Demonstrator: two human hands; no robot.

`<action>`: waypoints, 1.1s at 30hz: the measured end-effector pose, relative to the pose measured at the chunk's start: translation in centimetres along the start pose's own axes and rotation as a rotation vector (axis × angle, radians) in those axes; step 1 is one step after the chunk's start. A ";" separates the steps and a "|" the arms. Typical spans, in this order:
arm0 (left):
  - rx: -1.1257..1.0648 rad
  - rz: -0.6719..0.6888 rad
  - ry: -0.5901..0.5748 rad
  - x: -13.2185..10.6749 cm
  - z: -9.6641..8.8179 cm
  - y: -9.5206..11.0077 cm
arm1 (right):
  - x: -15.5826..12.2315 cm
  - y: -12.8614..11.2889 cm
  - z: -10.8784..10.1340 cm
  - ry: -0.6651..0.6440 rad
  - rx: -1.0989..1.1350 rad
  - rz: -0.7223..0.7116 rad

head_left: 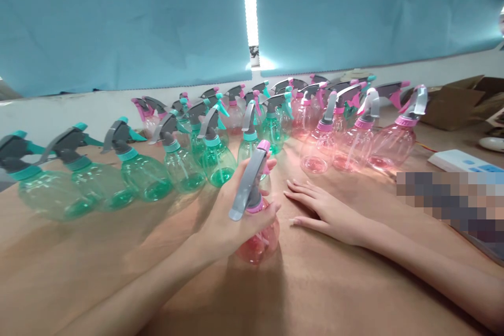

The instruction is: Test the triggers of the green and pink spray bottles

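Observation:
A clear pink spray bottle [258, 244] with a grey and pink trigger head stands on the table in front of me. My left hand [232, 210] is wrapped around its neck, thumb on the near side; some of the fingers are hidden behind the trigger head. To the right of that bottle, my right hand [326, 207] lies flat on the tabletop, fingers stretched out and holding nothing. Just beyond the right hand stand several pink spray bottles, the closest being a pink bottle [317, 149]. Behind the left hand is a green spray bottle [219, 160].
A row of green spray bottles [145, 176] runs along the left, with more green and pink ones mixed behind. At the right are a cardboard box [452, 102], a white power strip [460, 160] and a blurred-out object. A lit tube [250, 2] hangs before a blue sheet [129, 21].

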State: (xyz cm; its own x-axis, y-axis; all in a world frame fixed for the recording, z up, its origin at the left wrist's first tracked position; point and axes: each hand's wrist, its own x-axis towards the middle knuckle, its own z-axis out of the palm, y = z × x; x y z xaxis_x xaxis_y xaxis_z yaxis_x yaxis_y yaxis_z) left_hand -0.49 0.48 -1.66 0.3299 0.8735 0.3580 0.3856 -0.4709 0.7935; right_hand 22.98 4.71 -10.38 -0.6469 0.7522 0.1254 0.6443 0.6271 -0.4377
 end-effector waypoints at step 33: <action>0.002 0.004 0.093 0.5 -0.1 1.7 | 0.0 -0.2 -0.1 -0.008 -0.008 0.013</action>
State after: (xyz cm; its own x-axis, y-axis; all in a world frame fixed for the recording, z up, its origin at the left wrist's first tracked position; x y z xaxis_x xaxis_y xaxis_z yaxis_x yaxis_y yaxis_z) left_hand 0.26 0.14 -0.14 0.2500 0.8793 0.4054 0.3861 -0.4745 0.7911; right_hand 22.90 4.65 -10.17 -0.6414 0.7589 0.1124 0.6563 0.6186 -0.4321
